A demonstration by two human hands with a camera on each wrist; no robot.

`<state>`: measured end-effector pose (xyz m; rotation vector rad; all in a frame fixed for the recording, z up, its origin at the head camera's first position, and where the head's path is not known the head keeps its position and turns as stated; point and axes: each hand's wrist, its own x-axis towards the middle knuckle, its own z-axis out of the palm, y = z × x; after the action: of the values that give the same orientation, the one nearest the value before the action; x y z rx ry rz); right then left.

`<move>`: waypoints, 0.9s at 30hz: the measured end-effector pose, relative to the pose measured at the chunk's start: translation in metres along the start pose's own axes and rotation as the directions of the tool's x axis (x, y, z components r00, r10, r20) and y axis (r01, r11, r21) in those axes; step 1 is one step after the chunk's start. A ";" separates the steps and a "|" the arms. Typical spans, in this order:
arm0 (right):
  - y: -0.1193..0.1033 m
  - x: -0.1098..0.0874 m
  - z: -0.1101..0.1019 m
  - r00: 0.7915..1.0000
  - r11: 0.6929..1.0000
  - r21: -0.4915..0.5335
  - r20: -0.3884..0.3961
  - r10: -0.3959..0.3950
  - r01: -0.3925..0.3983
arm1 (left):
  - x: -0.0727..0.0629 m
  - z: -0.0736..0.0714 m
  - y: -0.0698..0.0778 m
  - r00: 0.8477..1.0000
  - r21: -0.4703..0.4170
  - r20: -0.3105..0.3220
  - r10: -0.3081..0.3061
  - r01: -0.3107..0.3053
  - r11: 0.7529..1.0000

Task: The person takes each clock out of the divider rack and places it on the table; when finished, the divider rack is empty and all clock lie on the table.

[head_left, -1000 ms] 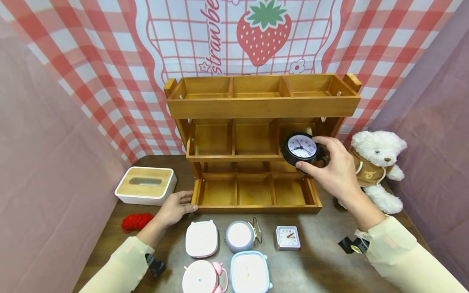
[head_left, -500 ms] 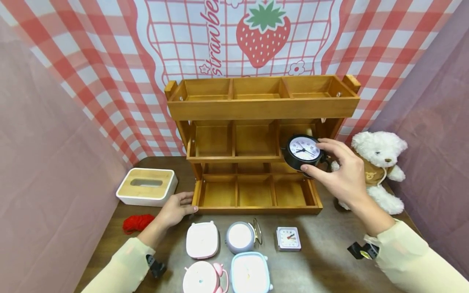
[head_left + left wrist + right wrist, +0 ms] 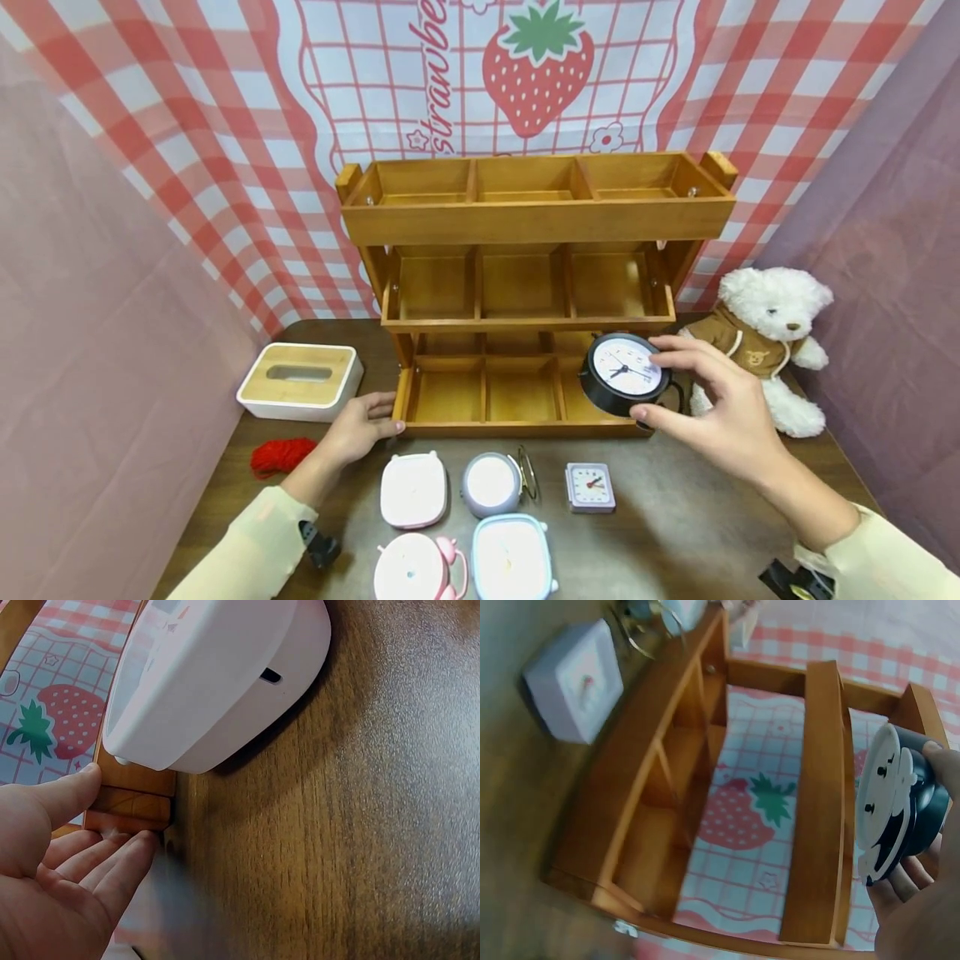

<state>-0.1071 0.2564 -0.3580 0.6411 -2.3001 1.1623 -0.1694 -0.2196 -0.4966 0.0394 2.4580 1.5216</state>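
Note:
My right hand [image 3: 723,408] grips a round black alarm clock [image 3: 626,373] by its right side, thumb below and fingers above. The white face, with black hands, tilts upward in the head view. It overlaps the lower right compartment of a three-tier wooden shelf [image 3: 536,223]. From the right wrist, the clock's pale back [image 3: 883,787] with small knobs shows. At the shelf's lower left corner my left hand [image 3: 362,429] holds the wood, its thumb at the front and fingers along the side. Close by, a white-cased clock [image 3: 225,682] appears in the left wrist view.
On the table in front stand a white clock [image 3: 413,492], a grey round clock [image 3: 491,483], a pink clock [image 3: 409,570], a blue clock [image 3: 512,557] and a small square clock [image 3: 590,487]. Left are a tissue box [image 3: 300,379] and red yarn [image 3: 281,457]; right, a teddy bear [image 3: 772,333].
My right hand has brought the black clock down from in front of the middle tier's right compartment to the bottom tier, slightly rightward. The left hand stays at the shelf corner.

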 end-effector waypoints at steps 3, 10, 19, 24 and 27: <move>0.000 -0.020 0.001 0.999 1.000 0.017 0.037 -0.006 0.005 | 0.000 0.001 -0.001 1.000 0.001 -0.005 0.000 0.000 1.000; 0.011 -0.072 0.014 0.993 0.995 0.066 0.093 -0.074 0.068 | -0.002 0.002 -0.003 1.000 -0.002 -0.009 0.000 0.000 1.000; 0.019 -0.131 0.025 0.984 0.994 0.062 0.151 -0.098 0.090 | -0.003 0.003 -0.004 0.999 -0.016 -0.035 0.016 -0.017 1.000; 0.025 -0.150 0.028 0.980 0.993 0.079 0.175 -0.096 0.083 | -0.002 0.003 -0.003 0.997 -0.059 -0.073 0.019 -0.024 0.998; 0.028 -0.161 0.029 0.978 0.994 0.095 0.199 -0.068 0.050 | -0.001 0.003 -0.003 0.997 -0.081 -0.073 0.019 -0.025 0.996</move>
<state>-0.0048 0.2781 -0.4873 0.8921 -2.3870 1.2274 -0.1670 -0.2183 -0.5004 -0.0034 2.4550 1.6596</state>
